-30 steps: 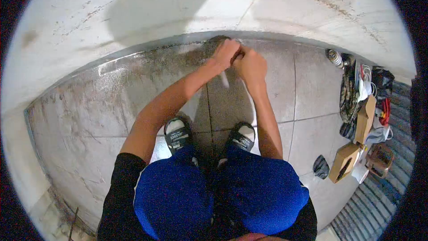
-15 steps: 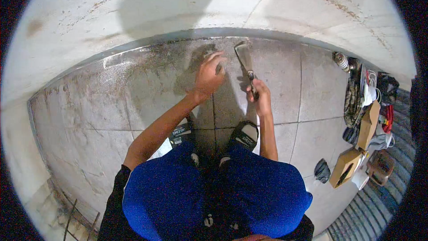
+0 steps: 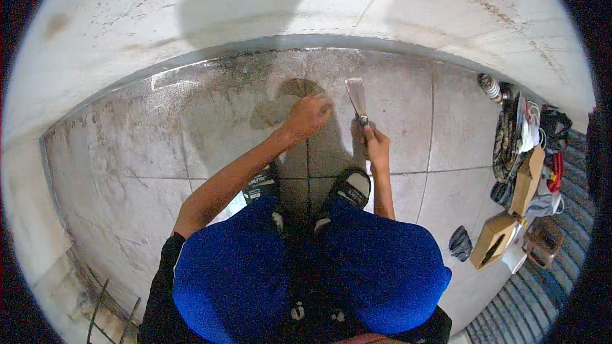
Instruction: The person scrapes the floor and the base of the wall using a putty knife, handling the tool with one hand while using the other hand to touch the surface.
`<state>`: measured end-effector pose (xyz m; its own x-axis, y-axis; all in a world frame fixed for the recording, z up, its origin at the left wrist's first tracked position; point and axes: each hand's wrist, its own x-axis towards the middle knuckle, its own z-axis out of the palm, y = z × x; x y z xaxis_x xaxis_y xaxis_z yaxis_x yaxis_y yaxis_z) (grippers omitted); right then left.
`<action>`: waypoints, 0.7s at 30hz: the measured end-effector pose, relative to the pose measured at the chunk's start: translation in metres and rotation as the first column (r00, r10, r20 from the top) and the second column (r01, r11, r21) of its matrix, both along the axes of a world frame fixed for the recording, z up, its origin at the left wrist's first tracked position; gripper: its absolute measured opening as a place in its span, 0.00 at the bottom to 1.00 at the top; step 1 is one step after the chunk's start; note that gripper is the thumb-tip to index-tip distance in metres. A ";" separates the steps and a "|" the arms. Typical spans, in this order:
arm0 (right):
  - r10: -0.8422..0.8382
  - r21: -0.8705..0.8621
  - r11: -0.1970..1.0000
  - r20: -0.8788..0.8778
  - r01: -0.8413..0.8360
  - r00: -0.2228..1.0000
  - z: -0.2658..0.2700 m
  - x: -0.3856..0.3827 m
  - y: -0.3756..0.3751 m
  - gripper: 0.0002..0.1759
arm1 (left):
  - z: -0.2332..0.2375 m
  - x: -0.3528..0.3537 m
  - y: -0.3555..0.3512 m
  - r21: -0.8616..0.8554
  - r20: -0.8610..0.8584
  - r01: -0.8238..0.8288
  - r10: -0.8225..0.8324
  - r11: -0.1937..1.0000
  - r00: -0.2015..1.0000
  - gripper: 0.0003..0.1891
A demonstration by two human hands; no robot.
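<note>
A scraper with a flat, flared metal blade is in my right hand, whose fingers wrap round its handle. Its blade points away from me, over the tiled floor. To the left of the blade is my left hand, slightly blurred, with the fingers curled together. Whatever it may hold is hidden. A narrow gap separates these fingers from the scraper. Below both hands lie grey floor tiles, with a dark hand shadow across them.
A pale, stained wall meets the floor ahead. At right lie an open cardboard box, a brown plastic container, a black crumpled item and a coil spring, beside a ribbed shutter. My sandals stand close below.
My left hand has come back toward me and to the right, its fingers drawn in more. My right hand has lowered slightly, and the scraper's blade has turned to show its flat face.
</note>
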<state>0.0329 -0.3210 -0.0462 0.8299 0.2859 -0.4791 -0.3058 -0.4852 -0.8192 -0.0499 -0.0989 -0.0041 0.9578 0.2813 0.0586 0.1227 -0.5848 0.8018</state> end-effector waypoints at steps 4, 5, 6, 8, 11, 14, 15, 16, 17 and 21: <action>0.017 0.113 0.994 -0.245 0.012 0.969 0.041 -0.008 -0.006 0.17 | -0.003 -0.004 0.005 -0.036 -0.065 0.006 -0.008 0.999 0.998 0.10; 0.048 0.173 0.985 -0.324 0.009 0.945 0.058 -0.006 -0.002 0.17 | -0.005 -0.005 0.006 -0.022 -0.059 0.019 -0.020 1.000 0.998 0.11; 0.049 0.234 0.971 -0.412 0.054 0.910 0.066 -0.001 0.000 0.15 | -0.004 -0.006 0.008 -0.008 -0.057 0.032 -0.032 0.999 0.998 0.11; 0.055 0.325 0.930 -0.583 0.171 0.811 0.074 0.006 -0.004 0.13 | -0.001 -0.009 0.010 -0.004 -0.080 0.087 -0.087 0.996 0.993 0.12; 0.314 0.618 0.549 -0.777 0.563 0.546 0.046 0.007 -0.012 0.15 | 0.002 -0.010 0.026 -0.015 -0.067 0.233 -0.233 0.972 0.970 0.14; 0.487 0.640 0.420 -0.757 0.643 0.435 0.045 0.000 0.000 0.23 | 0.016 -0.021 0.056 0.084 -0.140 0.374 -0.361 0.924 0.922 0.14; 0.566 0.661 0.377 -0.718 0.649 0.404 0.040 -0.001 0.002 0.25 | 0.035 -0.021 0.064 0.141 -0.287 0.410 -0.359 0.901 0.888 0.14; 0.579 0.622 0.383 -0.738 0.683 0.347 0.032 -0.004 0.003 0.27 | 0.051 -0.026 0.071 0.186 -0.433 0.450 -0.338 0.873 0.836 0.14; 0.618 0.636 0.362 -0.711 0.682 0.335 0.026 -0.006 0.006 0.28 | 0.065 -0.034 0.080 0.204 -0.412 0.469 -0.360 0.859 0.837 0.14; 0.714 0.718 0.381 -0.629 0.583 0.307 0.019 -0.015 0.031 0.28 | 0.118 -0.081 0.110 0.307 -0.481 0.513 -0.334 0.802 0.810 0.14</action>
